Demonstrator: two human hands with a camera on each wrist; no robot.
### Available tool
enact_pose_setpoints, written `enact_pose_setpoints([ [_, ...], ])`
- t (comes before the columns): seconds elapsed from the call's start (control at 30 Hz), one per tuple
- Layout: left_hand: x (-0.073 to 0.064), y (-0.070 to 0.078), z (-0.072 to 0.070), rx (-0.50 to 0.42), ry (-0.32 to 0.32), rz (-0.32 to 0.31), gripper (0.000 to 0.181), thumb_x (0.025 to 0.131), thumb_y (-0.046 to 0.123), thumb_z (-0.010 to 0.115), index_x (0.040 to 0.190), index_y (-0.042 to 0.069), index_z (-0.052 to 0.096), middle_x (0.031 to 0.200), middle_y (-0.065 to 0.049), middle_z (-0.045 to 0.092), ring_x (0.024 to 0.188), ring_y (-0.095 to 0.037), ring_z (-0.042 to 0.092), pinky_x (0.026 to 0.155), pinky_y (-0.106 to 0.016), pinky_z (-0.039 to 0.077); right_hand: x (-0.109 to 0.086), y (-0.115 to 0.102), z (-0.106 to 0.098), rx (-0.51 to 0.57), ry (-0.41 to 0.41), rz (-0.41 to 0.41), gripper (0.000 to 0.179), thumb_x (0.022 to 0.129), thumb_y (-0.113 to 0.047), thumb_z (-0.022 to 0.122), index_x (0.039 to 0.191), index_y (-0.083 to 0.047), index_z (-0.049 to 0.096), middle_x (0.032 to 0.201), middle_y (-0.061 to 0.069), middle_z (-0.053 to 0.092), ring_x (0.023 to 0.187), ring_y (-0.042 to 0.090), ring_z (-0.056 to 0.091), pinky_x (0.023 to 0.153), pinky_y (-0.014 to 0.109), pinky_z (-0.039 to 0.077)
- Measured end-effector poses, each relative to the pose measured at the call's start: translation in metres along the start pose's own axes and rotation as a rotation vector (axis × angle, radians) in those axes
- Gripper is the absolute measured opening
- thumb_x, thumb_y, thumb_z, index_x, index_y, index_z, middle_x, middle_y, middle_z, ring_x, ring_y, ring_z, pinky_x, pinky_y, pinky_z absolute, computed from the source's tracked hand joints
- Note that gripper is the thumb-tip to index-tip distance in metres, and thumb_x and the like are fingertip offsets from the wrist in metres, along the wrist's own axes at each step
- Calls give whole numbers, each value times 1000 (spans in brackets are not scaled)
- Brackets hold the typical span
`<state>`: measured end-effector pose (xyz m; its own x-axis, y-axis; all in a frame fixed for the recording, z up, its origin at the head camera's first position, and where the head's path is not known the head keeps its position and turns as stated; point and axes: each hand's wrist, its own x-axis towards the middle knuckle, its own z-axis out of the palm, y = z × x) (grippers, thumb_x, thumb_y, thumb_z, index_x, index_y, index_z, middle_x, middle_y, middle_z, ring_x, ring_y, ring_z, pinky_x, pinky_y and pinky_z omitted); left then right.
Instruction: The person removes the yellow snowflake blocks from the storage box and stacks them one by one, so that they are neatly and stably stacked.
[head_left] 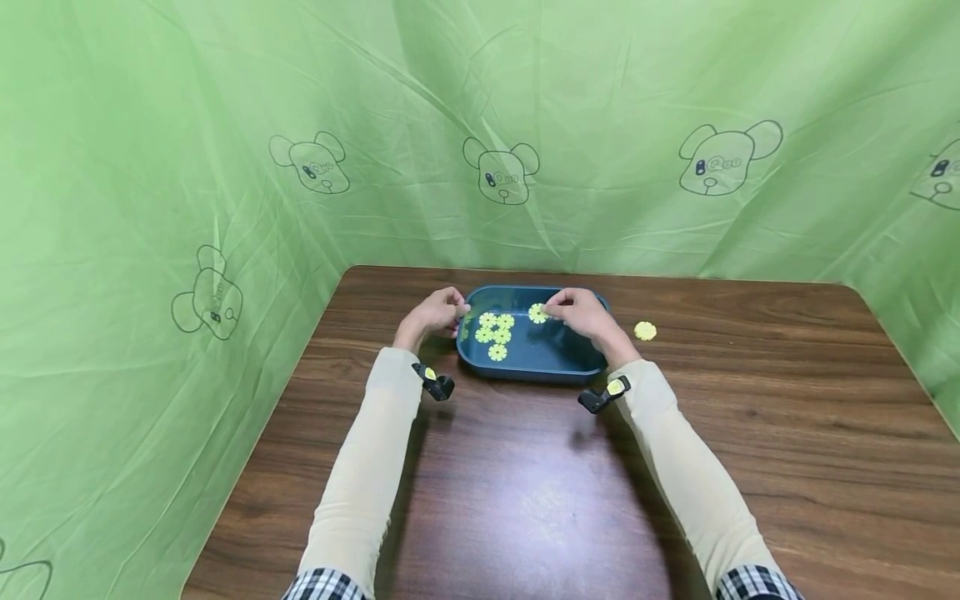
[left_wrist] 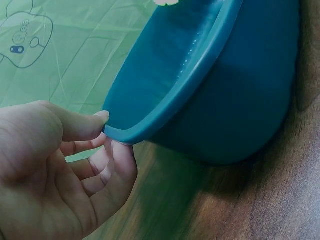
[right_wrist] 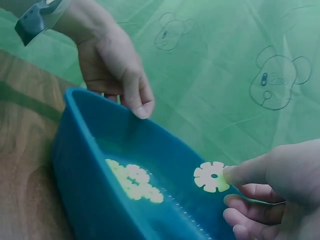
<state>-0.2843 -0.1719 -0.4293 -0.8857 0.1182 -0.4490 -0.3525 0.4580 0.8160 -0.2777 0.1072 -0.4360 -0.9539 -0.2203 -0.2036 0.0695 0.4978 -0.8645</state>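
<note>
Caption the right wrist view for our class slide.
Left fingers grip a blue tub; right fingers pinch a yellow flower-shaped disc above it.

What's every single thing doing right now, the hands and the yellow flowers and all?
Left hand: pinching the rim of the blue plastic tub
Blue plastic tub: upright, open-topped
Right hand: pinching one yellow flower-shaped disc
Held disc: inside the tub's outline, apart from the others
Clustered yellow discs: lying in the tub; can't tell if joined
Yellow piece on the table: lying right of the tub
Green printed cloth: hanging, wrinkled
</note>
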Motion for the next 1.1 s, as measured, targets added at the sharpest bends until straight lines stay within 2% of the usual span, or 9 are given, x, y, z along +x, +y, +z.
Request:
enact_pose_setpoints([
  [0.23,-1,1,0,13,0,-5,14,100,19,51,102,7,44,88,-9,48,71,-18,51,86,-46,52,-7,-3,-15,12,43,-1,30,94,-30,62,108,-3,62,108,11,57,97,27,52,80,32,43],
  [0.4,0,1,-1,28,1,-5,14,100,20,51,102,7,44,88,-9,48,70,-17,51,75,-37,54,-11,-3,-27,29,97,-31,30,93,-27,63,107,0,62,102,10,59,96,29,54,76,30,44],
  [0.63,2,0,0,14,-3,-1,13,100,18,51,100,8,44,84,-8,48,67,-16,51,67,-32,52,-17,3,-47,72,160,-77,31,93,-26,63,105,2,63,89,3,61,89,23,56,77,33,48],
  [0.8,1,0,0,9,-6,-1,13,100,19,50,100,8,43,84,-9,48,67,-17,51,68,-34,52,-24,10,-60,97,178,-59,35,93,-29,63,109,3,61,91,4,60,88,24,57,76,30,50],
  [0.97,2,-1,0,-5,-6,-2,13,100,18,51,100,8,43,85,-9,49,66,-16,52,72,-37,52,-31,17,-70,94,204,-32,39,93,-31,63,111,3,60,98,8,62,79,8,58,72,22,49],
  [1.1,1,-1,1,1,-7,-6,13,100,19,51,100,8,43,87,-10,49,68,-17,52,79,-42,53,-35,22,-75,105,214,-1,40,93,-33,63,112,3,59,97,1,61,78,3,57,69,18,47],
])
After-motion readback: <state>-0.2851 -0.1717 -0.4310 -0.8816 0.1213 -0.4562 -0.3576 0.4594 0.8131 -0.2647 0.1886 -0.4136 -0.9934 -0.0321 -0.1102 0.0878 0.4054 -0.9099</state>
